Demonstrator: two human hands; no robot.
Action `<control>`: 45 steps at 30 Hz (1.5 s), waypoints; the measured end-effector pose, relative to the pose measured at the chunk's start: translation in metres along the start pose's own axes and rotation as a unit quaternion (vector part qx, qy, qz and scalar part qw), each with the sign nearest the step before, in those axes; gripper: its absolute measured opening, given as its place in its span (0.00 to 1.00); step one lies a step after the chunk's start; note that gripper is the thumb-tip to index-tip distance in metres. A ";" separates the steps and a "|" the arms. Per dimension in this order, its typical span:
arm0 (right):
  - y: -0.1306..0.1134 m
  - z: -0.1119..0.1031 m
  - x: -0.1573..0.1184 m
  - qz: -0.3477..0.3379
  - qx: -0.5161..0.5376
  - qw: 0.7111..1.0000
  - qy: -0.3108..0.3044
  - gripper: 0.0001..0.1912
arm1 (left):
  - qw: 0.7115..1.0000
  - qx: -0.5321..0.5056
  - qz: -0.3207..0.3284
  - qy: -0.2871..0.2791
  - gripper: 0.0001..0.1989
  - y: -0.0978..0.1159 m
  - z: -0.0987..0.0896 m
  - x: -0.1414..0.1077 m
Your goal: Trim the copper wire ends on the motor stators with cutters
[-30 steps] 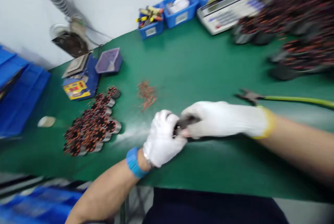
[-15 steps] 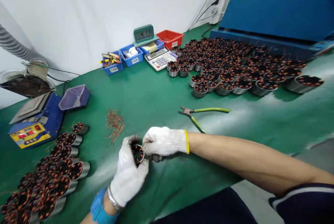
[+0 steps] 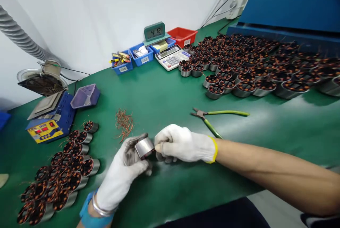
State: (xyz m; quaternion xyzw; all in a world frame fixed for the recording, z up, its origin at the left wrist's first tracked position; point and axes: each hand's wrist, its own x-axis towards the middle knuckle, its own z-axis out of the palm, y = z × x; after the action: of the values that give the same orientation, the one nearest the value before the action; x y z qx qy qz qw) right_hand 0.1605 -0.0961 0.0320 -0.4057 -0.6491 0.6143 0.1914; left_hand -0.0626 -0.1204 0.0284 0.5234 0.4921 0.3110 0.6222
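Observation:
My left hand, in a white glove with grey fingers, holds a metal ring-shaped coil part tilted so that its smooth silver side shows. My right hand, in a white glove with a yellow cuff, is closed at the part's right edge. Thumb and index finger pinch there, where a short bit of copper wire seems to show; the fingertips hide most of it. Behind my left hand lies a small pile of copper wire clippings. Green-handled cutters rest open beyond my right hand.
Many wound coil parts fill the back right, before a blue panel. More coil parts stand at left near a blue device and a purple tray. A calculator, clock and red bin stand behind.
The coil part has turned from showing its open, wound end to showing its outer side. My right hand stays closed beside it. The view has shifted left, and the clock changed from 4 11 to 4 12.

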 end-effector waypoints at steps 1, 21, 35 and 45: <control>0.001 0.000 0.001 0.002 0.023 1.000 -0.004 0.15 | 0.998 0.020 0.058 0.026 0.21 -0.003 0.000 -0.004; 0.004 0.007 -0.006 -0.030 -0.012 0.999 -0.018 0.15 | 0.968 -0.102 0.227 0.037 0.15 0.002 0.002 -0.006; 0.032 0.001 0.011 0.037 -0.236 0.968 0.081 0.22 | 0.883 0.452 0.123 -0.004 0.21 -0.011 0.006 0.018; 0.035 0.011 0.023 -0.373 -0.676 0.615 0.161 0.17 | 0.908 0.402 0.108 0.051 0.26 -0.021 0.008 0.021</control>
State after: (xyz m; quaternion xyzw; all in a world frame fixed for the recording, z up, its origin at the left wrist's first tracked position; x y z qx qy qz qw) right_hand 0.1490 -0.0882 -0.0088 -0.2352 -0.9350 -0.1978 0.1768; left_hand -0.0509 -0.1093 0.0022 0.7624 0.5474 0.1785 0.2955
